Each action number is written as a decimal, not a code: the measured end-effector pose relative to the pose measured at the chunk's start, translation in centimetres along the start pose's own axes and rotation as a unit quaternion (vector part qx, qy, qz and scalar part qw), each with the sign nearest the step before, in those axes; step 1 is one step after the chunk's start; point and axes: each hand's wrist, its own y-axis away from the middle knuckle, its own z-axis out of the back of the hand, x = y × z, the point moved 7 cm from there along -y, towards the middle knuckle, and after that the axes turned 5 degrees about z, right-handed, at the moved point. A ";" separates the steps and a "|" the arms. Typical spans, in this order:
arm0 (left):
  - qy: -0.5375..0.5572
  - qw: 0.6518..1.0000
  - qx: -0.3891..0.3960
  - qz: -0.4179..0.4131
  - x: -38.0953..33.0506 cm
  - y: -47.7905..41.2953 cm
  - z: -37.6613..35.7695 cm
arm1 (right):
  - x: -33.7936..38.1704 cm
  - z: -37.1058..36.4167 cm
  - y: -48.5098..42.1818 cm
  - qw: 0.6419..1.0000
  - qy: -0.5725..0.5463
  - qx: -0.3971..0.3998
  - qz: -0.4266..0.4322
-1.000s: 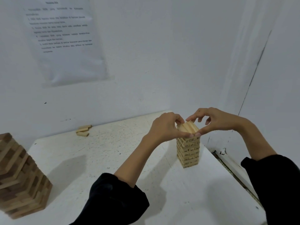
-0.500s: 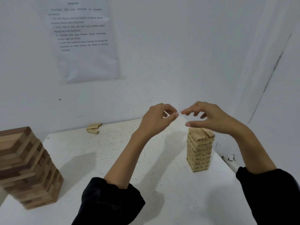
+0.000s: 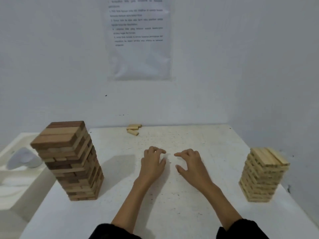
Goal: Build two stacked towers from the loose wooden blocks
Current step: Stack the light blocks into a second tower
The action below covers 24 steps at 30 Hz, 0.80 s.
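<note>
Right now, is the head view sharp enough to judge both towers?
Head view: soft overall; pale tower smeared by blur, dark tower crisper, casting a shadow rightward on the table; both seem to lean outward, likely wide-angle distortion; wall notice unreadable.

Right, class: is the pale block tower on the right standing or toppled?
Standing. The pale tower rises in stacked layers from the table; the left hand and right hand are away from it.
</note>
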 end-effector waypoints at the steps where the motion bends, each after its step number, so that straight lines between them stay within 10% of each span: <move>1: -0.001 1.000 -0.012 0.013 1.2 0.2 -0.4 | 0.0 -1.1 0.0 1.000 -0.001 -0.002 -0.001; 24: 0.053 0.950 -0.236 0.196 10.7 -8.1 2.6 | 2.2 -10.6 -16.0 0.985 0.043 -0.147 0.085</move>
